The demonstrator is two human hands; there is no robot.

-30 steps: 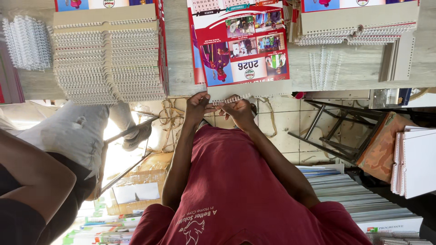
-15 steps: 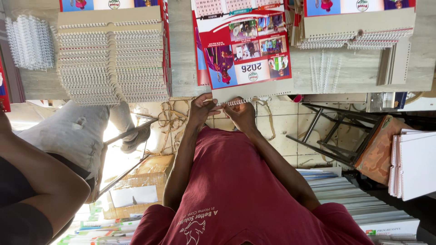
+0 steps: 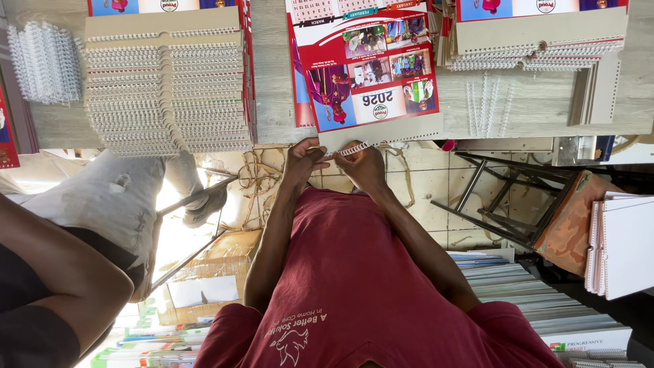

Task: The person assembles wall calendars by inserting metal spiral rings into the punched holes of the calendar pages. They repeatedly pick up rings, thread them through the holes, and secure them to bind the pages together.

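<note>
Head view showing wooden table (image 3: pixel 272 102), calendar (image 3: pixel 368 68) lying at its near edge. Left hand (image 3: pixel 303 162) and right hand (image 3: pixel 361 163) both pinching closed on white wire binding (image 3: pixel 353 149) just beside calendar's bottom edge.

Bound calendar stack (image 3: pixel 167 88), folding stool (image 3: pixel 507 204) — cardboard box (image 3: pixel 204 279)

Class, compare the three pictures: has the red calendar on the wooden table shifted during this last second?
Cannot tell. The red calendar sits slightly differently in frame, but so do the wooden table and spiral-bound stack, so the camera probably moved.
</note>
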